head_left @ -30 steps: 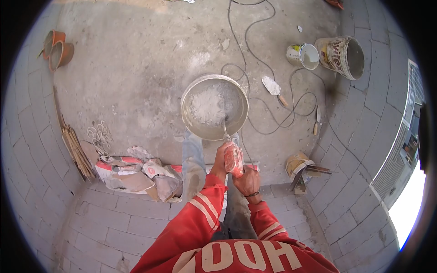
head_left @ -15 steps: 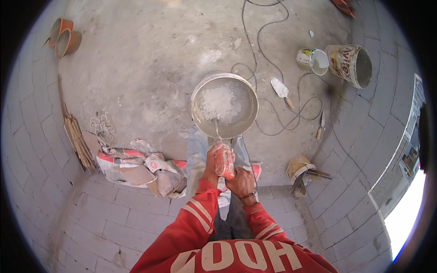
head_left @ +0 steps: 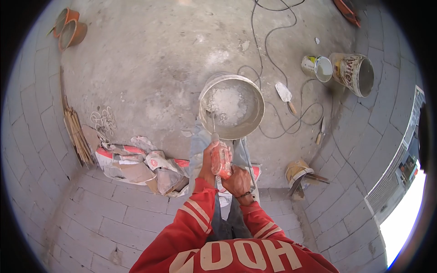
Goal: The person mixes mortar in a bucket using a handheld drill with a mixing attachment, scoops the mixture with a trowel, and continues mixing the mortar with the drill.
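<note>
A red power tool (head_left: pixel 221 160), dusted with pale powder, is held between my two hands below the centre. My left hand (head_left: pixel 208 160) wraps round its front left side. Around its rear end, my right hand (head_left: pixel 238 181) is closed. From the tool a metal shaft (head_left: pixel 213 123) reaches into a round grey bucket (head_left: pixel 261 105), at the left part of its inside. Pale powder (head_left: pixel 227 103) lies in the bucket; the shaft's lower end is partly hidden. The bucket stands on the floor just in front of my legs.
A trowel (head_left: pixel 283 92) and a looping cable (head_left: pixel 276 45) lie right of the bucket. Two pails (head_left: pixel 317 68) (head_left: pixel 348 75) lie by the right wall. Torn bags (head_left: pixel 157 169) and wooden sticks (head_left: pixel 77 136) are at the left. Orange pots (head_left: pixel 73 35) sit at the upper left.
The shaft has shifted to the left side of the bucket, and both hands have tilted left with the tool. The bucket and floor objects appear farther right as the view shifts.
</note>
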`<state>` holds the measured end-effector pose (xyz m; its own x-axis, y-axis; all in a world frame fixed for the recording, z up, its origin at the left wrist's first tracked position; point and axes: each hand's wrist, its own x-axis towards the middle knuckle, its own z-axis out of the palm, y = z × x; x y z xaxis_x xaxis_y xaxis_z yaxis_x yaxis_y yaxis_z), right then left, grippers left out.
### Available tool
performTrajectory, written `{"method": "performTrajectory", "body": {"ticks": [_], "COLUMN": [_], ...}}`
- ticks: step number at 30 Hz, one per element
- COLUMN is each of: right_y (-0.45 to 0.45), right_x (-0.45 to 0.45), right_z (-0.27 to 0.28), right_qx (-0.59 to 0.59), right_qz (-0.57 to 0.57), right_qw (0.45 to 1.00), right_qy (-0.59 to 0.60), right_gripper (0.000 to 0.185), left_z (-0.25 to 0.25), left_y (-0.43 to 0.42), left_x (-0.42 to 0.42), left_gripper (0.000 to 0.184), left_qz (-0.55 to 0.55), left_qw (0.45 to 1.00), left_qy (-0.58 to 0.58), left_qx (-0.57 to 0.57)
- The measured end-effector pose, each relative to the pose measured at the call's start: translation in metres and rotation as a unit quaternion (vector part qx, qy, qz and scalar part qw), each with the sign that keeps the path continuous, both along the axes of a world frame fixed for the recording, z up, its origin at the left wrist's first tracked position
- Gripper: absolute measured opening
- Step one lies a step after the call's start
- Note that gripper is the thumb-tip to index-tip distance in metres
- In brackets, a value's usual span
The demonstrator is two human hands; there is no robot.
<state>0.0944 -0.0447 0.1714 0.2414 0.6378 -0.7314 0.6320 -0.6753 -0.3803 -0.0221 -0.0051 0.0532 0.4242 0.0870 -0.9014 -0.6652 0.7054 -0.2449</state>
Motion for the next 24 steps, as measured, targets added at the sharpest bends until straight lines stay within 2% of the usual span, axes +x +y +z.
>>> {"method": "performTrajectory", "body": {"ticks": [15,24], "right_y": [0.024,-0.002], "right_x": [-0.017,-0.01], "right_z": [0.001,0.004], "right_qx": [0.026,0.011], "right_qz": [0.008,-0.007], "right_qw": [1.0,1.0], "right_qy": [-0.016,-0.005], "right_gripper": [0.031,0.031], "left_z": [-0.005,-0.004], "left_y": [0.023,-0.008], "left_x": [-0.016,-0.005], "left_gripper": [0.042,0.042], "left_qz": [0.003,0.004], "left_qw": [0.996,1.0], "left_qy": [-0.019,0.007], "left_qx": [0.085,0.017]}}
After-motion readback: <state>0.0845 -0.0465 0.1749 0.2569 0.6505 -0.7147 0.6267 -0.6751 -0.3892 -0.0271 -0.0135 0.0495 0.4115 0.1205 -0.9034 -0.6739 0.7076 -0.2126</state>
